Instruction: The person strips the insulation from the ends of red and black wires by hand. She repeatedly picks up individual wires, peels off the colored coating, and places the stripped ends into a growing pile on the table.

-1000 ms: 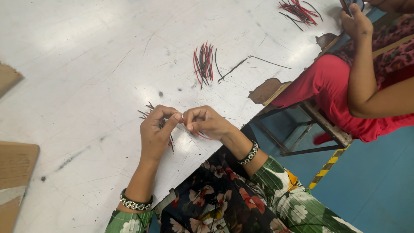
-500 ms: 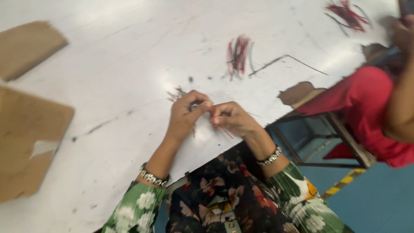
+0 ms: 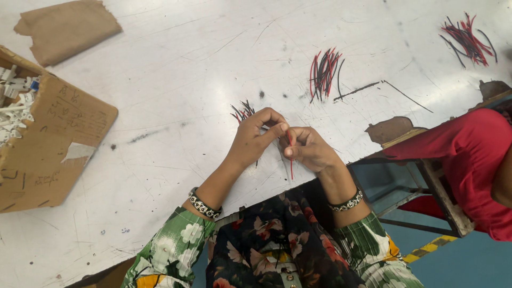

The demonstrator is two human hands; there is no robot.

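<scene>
My left hand [image 3: 255,140] and my right hand [image 3: 308,148] meet over the near edge of a white table [image 3: 176,80]. Both pinch thin wires together. A red wire [image 3: 290,160] hangs down from my right fingers. A small fan of red and black wires [image 3: 242,112] sticks out past my left hand's far side. Each wrist wears a beaded bracelet.
A bundle of red and black wires [image 3: 322,73] lies further out on the table, with two loose black wires [image 3: 381,88] beside it. Another wire pile [image 3: 468,40] is far right. A cardboard box with white parts [image 3: 37,133] sits left. A person in red [image 3: 469,154] sits at right.
The view has swung left and down, bringing the cardboard box into sight. My hands stay together on the wires; a red wire now hangs below my right fingers.
</scene>
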